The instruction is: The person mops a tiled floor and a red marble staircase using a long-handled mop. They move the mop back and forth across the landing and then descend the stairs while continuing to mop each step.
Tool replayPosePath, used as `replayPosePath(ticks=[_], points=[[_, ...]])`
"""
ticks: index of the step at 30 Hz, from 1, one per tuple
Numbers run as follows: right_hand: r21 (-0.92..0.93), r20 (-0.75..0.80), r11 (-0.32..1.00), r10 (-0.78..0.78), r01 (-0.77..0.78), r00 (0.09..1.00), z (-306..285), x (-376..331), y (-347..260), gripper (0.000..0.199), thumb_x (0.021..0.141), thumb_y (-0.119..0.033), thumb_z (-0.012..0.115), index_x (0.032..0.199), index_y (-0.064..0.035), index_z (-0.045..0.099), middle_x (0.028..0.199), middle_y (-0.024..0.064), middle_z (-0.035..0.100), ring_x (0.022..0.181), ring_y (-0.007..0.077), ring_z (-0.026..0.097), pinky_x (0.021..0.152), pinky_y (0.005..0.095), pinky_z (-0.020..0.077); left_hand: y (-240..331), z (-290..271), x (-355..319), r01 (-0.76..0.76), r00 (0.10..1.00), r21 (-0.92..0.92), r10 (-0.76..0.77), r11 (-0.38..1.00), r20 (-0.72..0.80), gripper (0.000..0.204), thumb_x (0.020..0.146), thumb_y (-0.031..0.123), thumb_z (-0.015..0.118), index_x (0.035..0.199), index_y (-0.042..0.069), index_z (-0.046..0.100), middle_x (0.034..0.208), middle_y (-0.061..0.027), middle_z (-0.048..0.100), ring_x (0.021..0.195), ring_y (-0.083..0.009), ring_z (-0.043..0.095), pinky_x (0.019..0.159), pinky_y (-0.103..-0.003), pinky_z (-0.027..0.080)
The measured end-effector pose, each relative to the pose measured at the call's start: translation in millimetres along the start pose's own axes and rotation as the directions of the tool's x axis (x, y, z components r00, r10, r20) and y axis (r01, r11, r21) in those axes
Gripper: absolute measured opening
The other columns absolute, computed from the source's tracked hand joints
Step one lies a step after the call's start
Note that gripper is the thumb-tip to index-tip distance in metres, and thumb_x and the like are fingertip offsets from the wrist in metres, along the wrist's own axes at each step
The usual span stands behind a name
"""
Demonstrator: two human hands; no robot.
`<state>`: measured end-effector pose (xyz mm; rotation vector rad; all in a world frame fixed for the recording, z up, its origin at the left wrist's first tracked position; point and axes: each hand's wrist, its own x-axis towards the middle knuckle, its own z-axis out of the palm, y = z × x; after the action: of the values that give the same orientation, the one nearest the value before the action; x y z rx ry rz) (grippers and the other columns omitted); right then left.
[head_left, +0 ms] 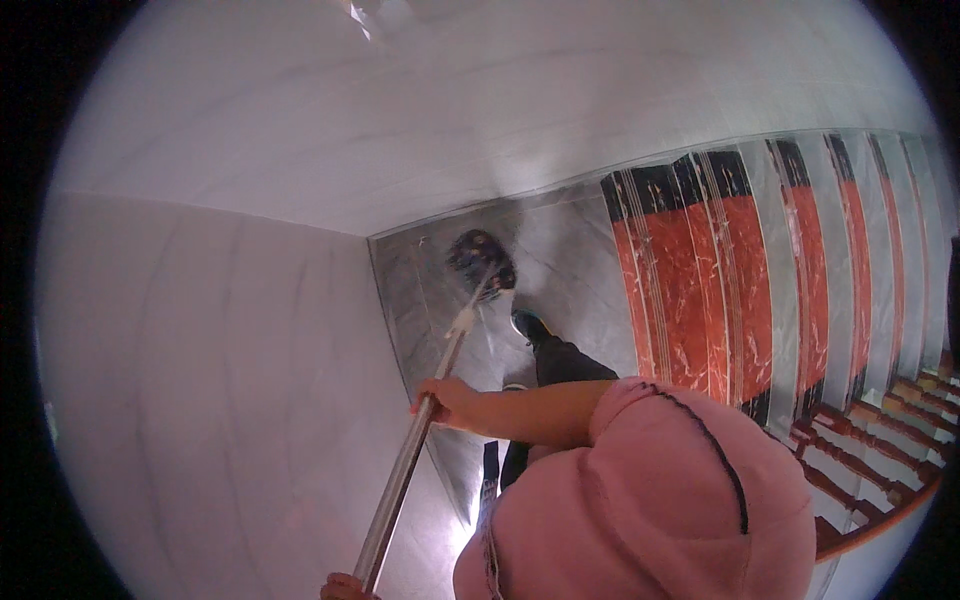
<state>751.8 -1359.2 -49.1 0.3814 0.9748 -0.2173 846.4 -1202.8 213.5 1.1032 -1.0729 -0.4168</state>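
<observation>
Stair landing, pale grey marble walls (pixel 200 380) on the left and ahead, glossy grey floor (pixel 570 250) meeting them in a corner. Stairs (pixel 700 290) with red-and-black marble treads and pale risers fan off toward 2 o'clock; a wooden handrail (pixel 880 515) with red balusters curves along the lower right edge.

No containers in view.

Mop (pixel 430 400): long metal pole running from 6 o'clock at the bottom edge up toward 12 o'clock. Its dark, tangled head (pixel 480 262) lies on the floor, tucked close to the corner where the two walls meet. A pale fitting joins pole to head just below it.

Right hand (pixel 445 400): wrapped around the pole about midway up, fingers closed over the shaft, bare forearm reaching in from 3 o'clock out of a pink sleeve. Firm grasp.

Left hand (pixel 345 587): only the top shows at the bottom edge, at the low end of the pole and touching it. How tightly it closes I cannot tell; most of it is cut off.

Around the mop: a dark shoe (pixel 528 325) and a dark trouser leg stand on the floor just at 4 o'clock of the mop head. The person's pink top (pixel 650 490) fills the lower centre right. Bright glare on the floor beside the pole.
</observation>
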Motion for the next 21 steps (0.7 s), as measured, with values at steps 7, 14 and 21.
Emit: replayPosePath(ticks=[7, 14, 21], points=[[0.114, -0.179, 0.905, -0.387, 0.410, 0.905, -67, 23, -105, 0.009, 0.074, -0.008, 0.048, 0.070, -0.0004, 0.045, 0.072, 0.0147, 0.047, 0.059, 0.0257, 0.050, 0.055, 0.0379, 0.0470, -121, 23, -12, 0.307, 0.947, 0.043, -0.301, 0.951, -0.109, 0.012, 0.068, 0.012, 0.059, 0.063, 0.003, 0.054, 0.065, -0.0088, 0.055, 0.058, -0.0188, 0.050, 0.057, -0.037, 0.043], [-0.170, -0.280, 0.865, -0.501, 0.472, 0.819, -145, 87, -233, 0.007, 0.068, -0.004, 0.049, 0.073, -0.0012, 0.045, 0.057, 0.0101, 0.044, 0.052, 0.0224, 0.049, 0.044, 0.0359, 0.0412, -209, 128, -15, 0.601, 0.780, -0.189, -0.622, 0.777, -0.077, 0.012, 0.073, -0.007, 0.046, 0.076, 0.004, 0.050, 0.080, -0.0110, 0.057, 0.083, -0.0228, 0.055, 0.083, -0.040, 0.040], [-0.421, -0.333, 0.881, -0.371, 0.215, 0.867, -100, 135, -140, 0.011, 0.067, -0.010, 0.059, 0.073, -0.0053, 0.051, 0.062, 0.0103, 0.051, 0.057, 0.0242, 0.056, 0.040, 0.0383, 0.0415, -133, 94, -19, 0.647, 0.734, 0.139, -0.563, 0.750, -0.380, 0.007, 0.073, -0.002, 0.044, 0.076, 0.005, 0.045, 0.080, -0.0114, 0.056, 0.082, -0.0214, 0.053, 0.085, -0.039, 0.040]])
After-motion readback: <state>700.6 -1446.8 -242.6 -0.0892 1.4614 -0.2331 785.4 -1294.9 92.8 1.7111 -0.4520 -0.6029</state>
